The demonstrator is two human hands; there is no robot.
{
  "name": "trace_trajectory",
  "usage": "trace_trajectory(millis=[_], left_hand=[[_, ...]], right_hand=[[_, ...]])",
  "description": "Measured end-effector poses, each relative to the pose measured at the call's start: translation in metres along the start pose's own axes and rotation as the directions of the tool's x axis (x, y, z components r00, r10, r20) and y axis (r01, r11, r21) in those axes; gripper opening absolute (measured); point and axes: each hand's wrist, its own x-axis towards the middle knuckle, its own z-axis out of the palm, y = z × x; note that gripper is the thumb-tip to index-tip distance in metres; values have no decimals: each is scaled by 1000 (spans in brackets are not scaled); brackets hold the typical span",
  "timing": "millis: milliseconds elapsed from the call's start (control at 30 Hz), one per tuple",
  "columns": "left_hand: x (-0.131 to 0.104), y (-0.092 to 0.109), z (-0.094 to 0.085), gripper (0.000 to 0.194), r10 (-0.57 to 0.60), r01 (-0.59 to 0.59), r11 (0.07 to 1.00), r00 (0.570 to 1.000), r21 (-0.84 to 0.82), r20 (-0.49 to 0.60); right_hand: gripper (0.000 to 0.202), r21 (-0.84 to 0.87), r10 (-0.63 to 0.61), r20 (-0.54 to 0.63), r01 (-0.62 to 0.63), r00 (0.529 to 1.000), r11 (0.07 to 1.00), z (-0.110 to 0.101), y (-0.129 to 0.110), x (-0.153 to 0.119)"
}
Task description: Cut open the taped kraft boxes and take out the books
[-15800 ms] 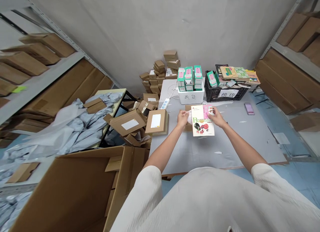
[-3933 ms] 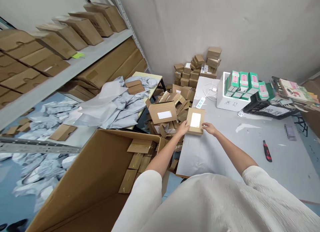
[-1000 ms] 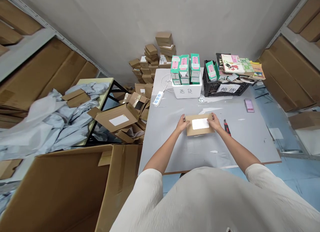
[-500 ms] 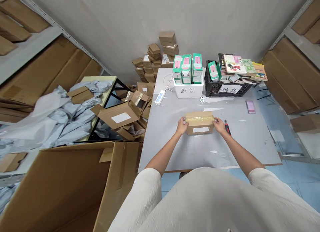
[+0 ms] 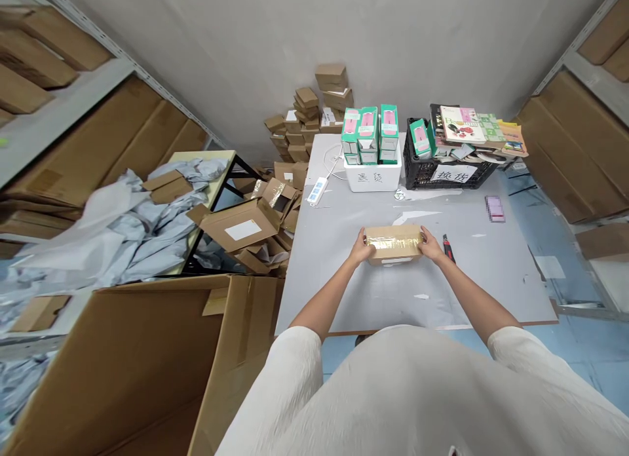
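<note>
A small brown cardboard box [image 5: 394,233] with shiny clear tape along its top is held between both hands over the grey table [image 5: 344,299]. My left hand [image 5: 362,247] grips its left end, thumb toward the front. At the right end my right hand [image 5: 429,245] has its fingers closed on the box. Part of a white label shows low on the box's front face. Just right of my right hand lies a red and black box cutter [image 5: 448,249].
Toward the back stand a white bin [image 5: 373,178] of green-and-pink boxes and a black crate [image 5: 417,174] piled with books. A power strip [image 5: 318,190] and a phone [image 5: 495,209] lie on the table. To the left are a large open carton [image 5: 250,325] and a heap of cardboard boxes [image 5: 240,228].
The box has tipped so its taped top faces me more and its front label shows less. Both hands have kept hold of its ends. The view has shifted slightly.
</note>
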Motion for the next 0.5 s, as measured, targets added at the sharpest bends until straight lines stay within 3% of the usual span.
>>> trace_trajectory(millis=[133, 300, 400, 500], left_hand=[[7, 8, -1, 113, 37, -40, 998, 998, -53, -56], [19, 19, -7, 103, 144, -149, 988, 983, -35, -117], [22, 18, -9, 107, 226, -226, 974, 966, 17, -124], [16, 10, -9, 101, 238, -222, 968, 961, 120, -143]], right_hand=[[114, 66, 8, -7, -7, 1000, 998, 1, -15, 0], [116, 133, -93, -24, 95, 995, 987, 0, -30, 4], [118, 159, -125, -14, 125, 992, 979, 3, -30, 5], [112, 130, -75, -13, 76, 997, 989, 3, -23, 5]])
